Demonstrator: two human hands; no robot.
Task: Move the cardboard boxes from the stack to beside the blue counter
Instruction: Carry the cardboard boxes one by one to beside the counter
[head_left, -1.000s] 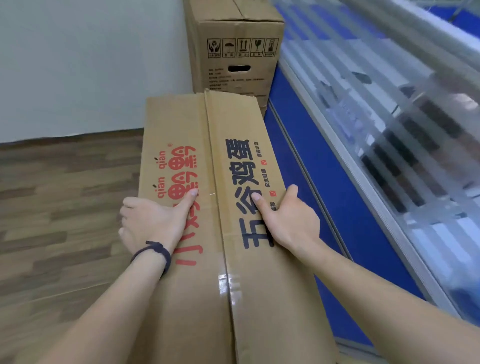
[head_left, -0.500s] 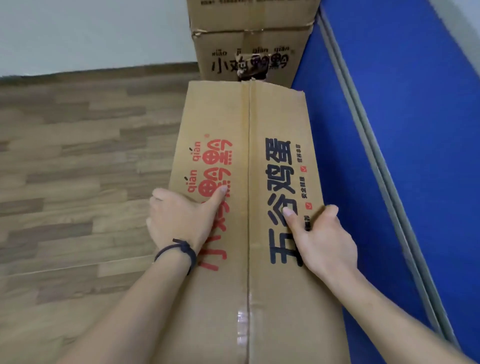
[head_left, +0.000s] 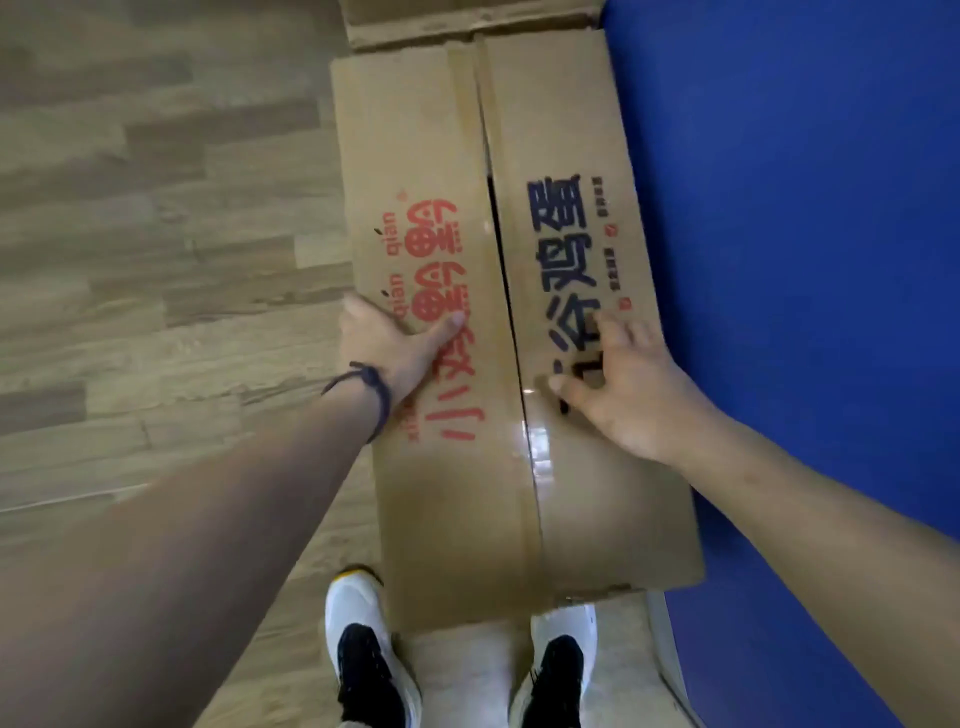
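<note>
A long cardboard box (head_left: 498, 130) with red and black printing lies low in front of me, its right side against the blue counter (head_left: 805, 234). My left hand (head_left: 384, 348) grips the box's left edge, thumb on top and fingers wrapped over the side. On the right half of the box top rests my right hand (head_left: 623, 384), palm down with fingers spread and holding nothing. A second cardboard box (head_left: 467, 21) touches the far end of this one, also by the counter.
Wood-pattern floor (head_left: 156, 234) stretches to the left of the boxes. My two white and black shoes (head_left: 363, 649) stand at the near end of the box. A pale strip (head_left: 670, 665) runs along the counter's base.
The box has gone down to floor level beside the counter and my view has tilted down. My right hand let go of the right edge and now lies flat on top.
</note>
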